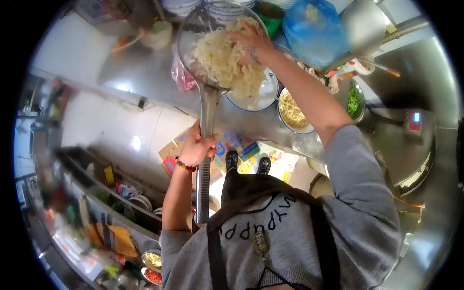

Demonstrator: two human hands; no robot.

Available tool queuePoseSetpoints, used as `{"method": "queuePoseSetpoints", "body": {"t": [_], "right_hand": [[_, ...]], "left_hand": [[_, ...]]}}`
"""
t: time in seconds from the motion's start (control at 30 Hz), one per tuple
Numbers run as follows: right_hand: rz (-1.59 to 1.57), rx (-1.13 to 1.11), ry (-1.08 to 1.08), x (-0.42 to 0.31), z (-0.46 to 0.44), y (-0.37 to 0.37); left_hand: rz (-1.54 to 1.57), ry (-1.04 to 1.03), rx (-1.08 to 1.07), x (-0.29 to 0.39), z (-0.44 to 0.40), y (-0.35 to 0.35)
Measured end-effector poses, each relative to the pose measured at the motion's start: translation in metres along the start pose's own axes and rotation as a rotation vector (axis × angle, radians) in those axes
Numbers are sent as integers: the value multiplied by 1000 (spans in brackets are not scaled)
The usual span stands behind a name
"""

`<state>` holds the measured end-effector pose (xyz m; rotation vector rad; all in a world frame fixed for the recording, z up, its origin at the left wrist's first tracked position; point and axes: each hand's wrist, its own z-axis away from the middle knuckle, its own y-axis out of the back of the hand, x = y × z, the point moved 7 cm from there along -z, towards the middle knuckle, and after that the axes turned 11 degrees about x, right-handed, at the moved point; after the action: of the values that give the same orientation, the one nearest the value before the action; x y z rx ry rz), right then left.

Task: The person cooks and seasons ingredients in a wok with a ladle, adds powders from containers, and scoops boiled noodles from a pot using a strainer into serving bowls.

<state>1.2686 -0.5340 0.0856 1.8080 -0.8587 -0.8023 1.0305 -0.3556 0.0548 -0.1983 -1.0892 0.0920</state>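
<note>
My left hand (195, 147), with a beaded bracelet at the wrist, is wrapped round the metal handle (208, 113) of a large round strainer (182, 53). Pale shredded food (217, 53) lies heaped in the strainer, some of it at the edge over a blue-rimmed white bowl (261, 96). My right hand (251, 43) is pushed into the heap with its fingers spread, partly covered by shreds. Just right of the white bowl stands another bowl holding noodle-like strips (292, 111).
Stacked plates (181, 6), a blue plastic bag (314, 34) and a pink bag (182, 75) are on the steel counter (145, 72). A bowl of chopped greens (355, 99) and a scale with a lit display (414, 118) stand right. Flattened cardboard (169, 154) lies on the floor.
</note>
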Motion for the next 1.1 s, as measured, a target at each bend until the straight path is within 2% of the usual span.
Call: {"method": "queuePoseSetpoints", "body": {"t": [0.07,0.1,0.2,0.27,0.33,0.4,0.5,0.6,0.67,0.73,0.8,0.9,1.0,1.1], "right_hand": [[153,47,-64,0,-11,-13],[194,-28,-118,-7,-5,-15],[-30,-237,-253,1,14,-51],[-200,-110,-200,35,32,-99],[-260,-77,-207,48,47,-101],[-217,-147,-266,29,65,-69],[-332,-158,-345,24,94,-47],[-280,-265,-370,30,102,-40],[-497,161,-282,27,80,-12],[-295,239,-181,7,44,8],[-130,349,-267,2,27,-8],[-25,214,-309,-18,23,-8],[-266,60,-217,2,24,-29],[-251,45,-208,13,40,-3]], "left_hand": [[-30,-11,-1,-3,-6,1],[-34,-7,0,-4,-9,-1],[-10,-3,11,-17,-24,-3],[2,-17,52,-26,-35,-3],[39,-15,59,-32,-41,-1],[73,-35,93,-28,-42,-2],[96,-38,100,-26,-44,2],[59,-64,108,-23,-42,4],[72,-59,90,-17,-38,2],[65,-63,81,-12,-30,-3],[52,-76,58,-9,-27,-9],[77,-92,36,4,-25,-22],[90,-102,43,7,-28,-24],[89,-101,59,11,-29,-20]]}}
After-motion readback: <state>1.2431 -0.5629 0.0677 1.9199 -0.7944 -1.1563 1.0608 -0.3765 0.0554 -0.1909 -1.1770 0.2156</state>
